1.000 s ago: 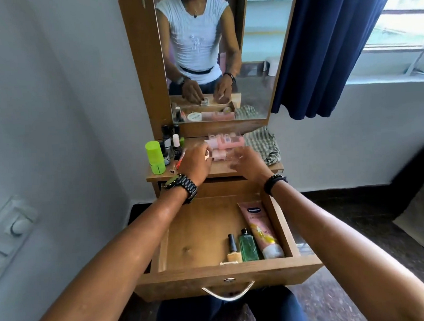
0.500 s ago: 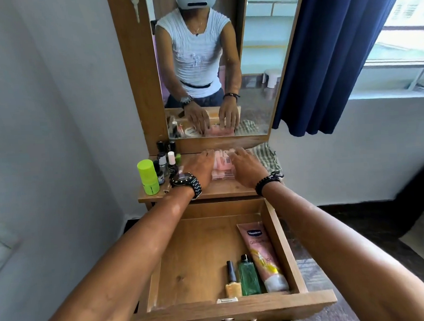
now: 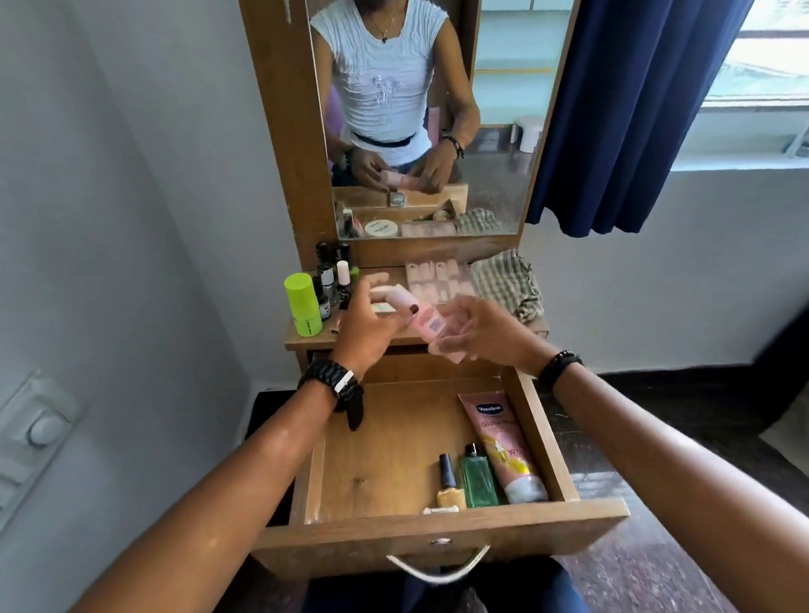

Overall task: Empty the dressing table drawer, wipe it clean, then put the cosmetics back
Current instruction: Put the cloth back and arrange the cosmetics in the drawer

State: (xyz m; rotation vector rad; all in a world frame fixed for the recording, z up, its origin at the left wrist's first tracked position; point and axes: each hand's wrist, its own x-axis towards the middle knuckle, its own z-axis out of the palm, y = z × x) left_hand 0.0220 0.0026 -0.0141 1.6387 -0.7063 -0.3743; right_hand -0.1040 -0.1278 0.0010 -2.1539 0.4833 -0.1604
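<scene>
Both hands have lifted from the tabletop since the earlier frame and now hold pink items above the back of the open drawer [image 3: 522, 532]. Left hand [image 3: 363, 325] grips a pink tube [image 3: 395, 298] and small pale pieces; exact finger positions are blurred. Right hand [image 3: 481, 330] holds a flat pink package [image 3: 434, 330], fingers curled under it. Package's long axis runs from far left to near right, its printed face upward. Inside the drawer, at the near right, lie a Vaseline tube [image 3: 503, 446], a green bottle [image 3: 478, 478] and a nail polish bottle [image 3: 448, 484], caps pointing far. On the tabletop beyond the hands: a lime green container [image 3: 303, 304] at left beside small dark bottles [image 3: 328, 275], a nail-tip tray [image 3: 434, 279] at centre, a checked cloth [image 3: 507, 282] at right. Mirror [image 3: 411, 104] stands behind.
</scene>
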